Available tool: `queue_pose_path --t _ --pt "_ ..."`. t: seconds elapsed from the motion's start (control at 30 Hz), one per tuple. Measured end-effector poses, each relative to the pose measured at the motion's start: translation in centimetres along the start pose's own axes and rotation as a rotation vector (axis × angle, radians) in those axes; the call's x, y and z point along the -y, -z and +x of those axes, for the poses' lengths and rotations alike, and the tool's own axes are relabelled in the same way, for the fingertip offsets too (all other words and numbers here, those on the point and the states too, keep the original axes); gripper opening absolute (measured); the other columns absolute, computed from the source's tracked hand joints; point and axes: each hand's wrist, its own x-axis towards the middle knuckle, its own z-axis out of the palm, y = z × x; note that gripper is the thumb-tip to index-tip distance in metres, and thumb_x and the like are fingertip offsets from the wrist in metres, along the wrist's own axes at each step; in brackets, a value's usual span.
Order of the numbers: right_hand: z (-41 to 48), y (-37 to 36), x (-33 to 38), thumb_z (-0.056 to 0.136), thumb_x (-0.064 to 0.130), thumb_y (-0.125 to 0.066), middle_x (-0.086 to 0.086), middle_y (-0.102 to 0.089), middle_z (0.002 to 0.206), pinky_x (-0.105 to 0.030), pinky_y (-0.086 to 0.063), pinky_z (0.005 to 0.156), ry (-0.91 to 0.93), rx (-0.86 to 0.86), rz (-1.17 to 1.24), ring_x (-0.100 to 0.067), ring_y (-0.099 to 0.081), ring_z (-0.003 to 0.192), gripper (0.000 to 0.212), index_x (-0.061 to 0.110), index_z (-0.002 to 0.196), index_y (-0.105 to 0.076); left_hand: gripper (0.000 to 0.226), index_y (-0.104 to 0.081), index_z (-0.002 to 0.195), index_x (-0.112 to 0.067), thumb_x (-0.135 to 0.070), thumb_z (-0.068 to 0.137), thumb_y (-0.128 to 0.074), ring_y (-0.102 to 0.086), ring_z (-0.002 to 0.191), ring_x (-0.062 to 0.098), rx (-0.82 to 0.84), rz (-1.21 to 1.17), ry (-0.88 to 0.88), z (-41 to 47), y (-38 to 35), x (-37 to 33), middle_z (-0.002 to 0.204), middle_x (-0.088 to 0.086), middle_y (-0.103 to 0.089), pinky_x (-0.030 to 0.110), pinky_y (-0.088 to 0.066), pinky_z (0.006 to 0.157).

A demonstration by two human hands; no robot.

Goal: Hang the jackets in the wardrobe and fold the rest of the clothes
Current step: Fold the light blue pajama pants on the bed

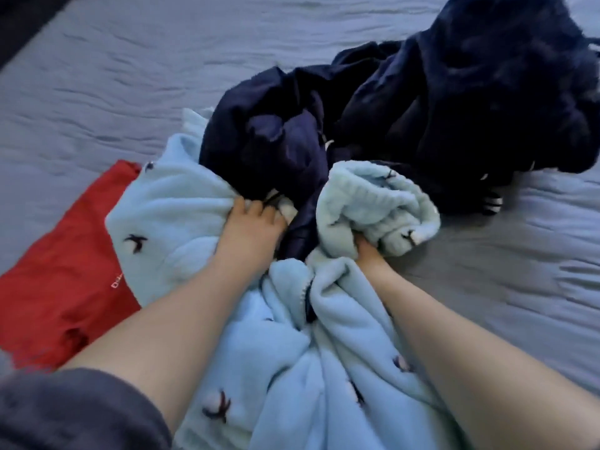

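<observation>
On a rippled grey bedsheet [130,76], the left hand [250,228] and right hand [370,251] each grip fluffy pale-blue fleece [175,209].

Grey wrinkled bed sheet [130,76]: under everything.
Light blue fleece garment with small dark motifs [168,222]: near centre, running from the bottom edge back to mid-frame.
Red cloth garment [65,254]: left of the fleece, flat on the sheet, right edge under the fleece.
Dark navy heap of clothes [422,108]: behind and right of the fleece, near edge lapping onto it.
Left hand [250,228]: on the fleece where the heap meets it, gripping fabric.
Right hand [367,251]: right of the left hand, pushed into a rolled fold of fleece; fingers hidden.
</observation>
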Motion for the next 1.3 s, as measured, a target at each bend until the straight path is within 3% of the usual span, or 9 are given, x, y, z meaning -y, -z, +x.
queue_pose_path --t 0.17,0.33,0.53,0.73,0.87,0.97,1.03,1.17,1.3 --pt "-4.7 2.6 0.8 0.094 0.0 -0.048 -0.016 -0.061 0.11 -0.023 -0.042 0.078 -0.028 -0.058 0.058 -0.026 -0.057 0.1 0.028 0.008 0.12 -0.053 0.051 -0.05 0.132 -0.012 -0.023 0.09 -0.025 -0.041 0.132 0.03 -0.038 -0.094 -0.011 -3.4 2.7 -1.5 0.14 0.011 -0.048 0.061 -0.015 0.113" --pt "-9.1 9.7 -0.2 0.079 -0.008 -0.053 0.015 -0.061 0.061 -0.015 -0.044 0.054 -0.082 -0.289 0.226 0.004 -0.055 0.058 0.029 0.02 0.083 -0.056 0.056 -0.035 0.147 -0.015 -0.027 0.093 -0.044 -0.03 0.141 0.023 -0.114 -0.41 -0.029 -2.8 7.2 -6.7 0.153 0.006 -0.033 0.052 -0.02 0.113" --pt "-15.9 20.5 -5.3 0.077 0.003 -0.063 0.003 -0.066 0.094 -0.022 -0.047 0.072 -0.267 -0.498 0.152 -0.006 -0.058 0.078 0.028 0.018 0.101 -0.062 0.049 -0.043 0.135 -0.018 -0.036 0.089 -0.047 -0.032 0.137 0.022 -0.032 -0.508 -0.33 -1.1 13.5 -17.3 0.147 0.005 -0.036 0.04 -0.022 0.11" --pt "-26.6 27.5 -11.4 0.077 0.005 -0.06 -0.006 -0.064 0.109 -0.039 -0.047 0.088 -0.474 -0.405 -0.091 -0.027 -0.058 0.102 0.037 0.017 0.112 -0.059 0.044 -0.045 0.121 -0.022 -0.054 0.091 -0.041 -0.052 0.112 0.027 0.548 -0.678 -0.475 -8.1 16.2 -28.4 0.122 0.004 -0.055 0.04 -0.04 0.089" --pt "-33.2 29.8 -15.6 0.072 0.025 -0.055 -0.001 -0.058 0.107 -0.034 -0.041 0.082 -0.538 -0.309 -0.199 -0.025 -0.052 0.096 0.038 0.027 0.109 -0.051 0.044 -0.046 0.121 -0.033 -0.059 0.086 -0.04 -0.049 0.109 0.025 0.587 -0.751 -0.622 -11.3 18.4 -35.9 0.113 0.001 -0.054 0.043 -0.035 0.094" --pt "-36.9 32.9 -19.2 0.081 0.012 -0.053 -0.007 -0.06 0.118 -0.032 -0.039 0.08 -0.604 -0.303 -0.357 -0.031 -0.054 0.104 0.04 0.02 0.12 -0.051 0.052 -0.044 0.125 -0.041 -0.068 0.081 -0.04 -0.039 0.125 0.026 0.685 -0.726 -0.739 -13.2 19.8 -41.0 0.132 0.004 -0.045 0.05 -0.022 0.109" --pt "-39.1 35.0 -21.1 0.083 0.009 -0.051 -0.01 -0.059 0.12 -0.035 -0.044 0.083 -0.643 -0.287 -0.441 -0.032 -0.054 0.106 0.043 0.02 0.124 -0.05 0.055 -0.05 0.124 -0.04 -0.074 0.082 -0.039 -0.028 0.135 0.024 0.751 -0.633 -0.677 -13.8 19.5 -42.5 0.143 0.007 -0.036 0.058 -0.007 0.113" --pt "-42.1 35.7 -23.2 0.084 0.008 -0.053 -0.013 -0.059 0.116 -0.037 -0.046 0.084 -0.67 -0.3 -0.436 -0.032 -0.055 0.103 0.039 0.014 0.122 -0.051 0.042 -0.058 0.117 -0.024 -0.044 0.1 -0.026 -0.048 0.12 0.023 0.672 -0.25 -0.489 -14.1 18.2 -39.8 0.126 0.004 -0.056 0.052 -0.018 0.105" --pt "-42.1 32.4 -21.1 0.081 0.002 -0.049 -0.012 -0.058 0.104 -0.033 -0.041 0.075 -0.613 -0.291 -0.37 -0.033 -0.055 0.097 0.029 0.01 0.108 -0.052 0.037 -0.052 0.127 -0.019 -0.022 0.096 -0.032 -0.053 0.118 0.021 0.591 0.044 0.056 -14.9 16.5 -28.9 0.13 0.003 -0.055 0.04 -0.031 0.102"
